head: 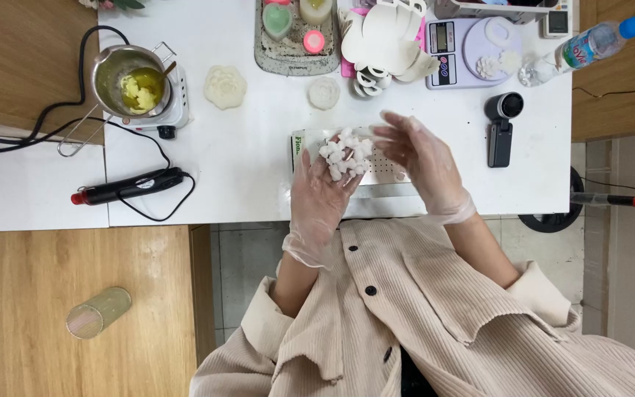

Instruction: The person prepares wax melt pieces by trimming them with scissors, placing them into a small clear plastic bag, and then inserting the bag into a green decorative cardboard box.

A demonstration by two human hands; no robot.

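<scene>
Both my hands wear thin clear gloves over the white table (244, 162). My left hand (321, 195) is palm up and cups a heap of small white wax chunks (345, 154). My right hand (422, 163) hovers just right of the heap, fingers spread and curled toward it, holding nothing that I can see. Beneath both hands lies a flat white box or bag (384, 173) with a green-printed edge.
A metal pot (128, 81) with yellow melted wax sits on a small white hotplate (174, 110) at the left. A black heat tool with a red tip (130, 186), two white flower-shaped pieces (225, 87), a mould tray (295, 37), a scale (472, 51), a black camera (501, 125) and a bottle (589, 44) surround them.
</scene>
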